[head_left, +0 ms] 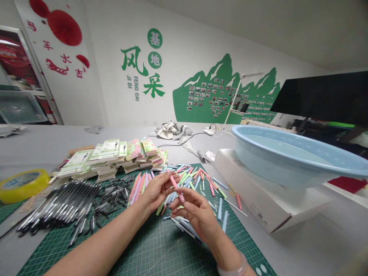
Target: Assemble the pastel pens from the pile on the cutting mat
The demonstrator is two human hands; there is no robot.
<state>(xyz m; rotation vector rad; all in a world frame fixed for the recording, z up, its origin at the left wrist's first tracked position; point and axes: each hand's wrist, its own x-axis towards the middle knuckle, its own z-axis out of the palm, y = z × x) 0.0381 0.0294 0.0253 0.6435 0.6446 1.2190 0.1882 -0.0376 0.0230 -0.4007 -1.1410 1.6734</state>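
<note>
Between my two hands is a slim pink pen (174, 182), tilted, over the pile. My left hand (158, 189) has its fingers closed around the pen's upper end. The fingers of my right hand (198, 212) pinch its lower end. Below and behind them, a loose pile of pastel pen pieces (188, 180) in pink, blue and green covers part of a green cutting mat (143, 249). Beside my left hand lie several pink and purple pen pieces (139, 184) in a row. My hands hide part of the pile.
Black-and-clear pens (61, 205) and small black caps (115, 195) lie at left, near a yellow tape roll (24, 184). Stacked pads of paper (105, 153) stand behind. On the right, a blue basin (287, 157) rests on a white box (258, 191). Grey cloths (172, 131) lie farther back.
</note>
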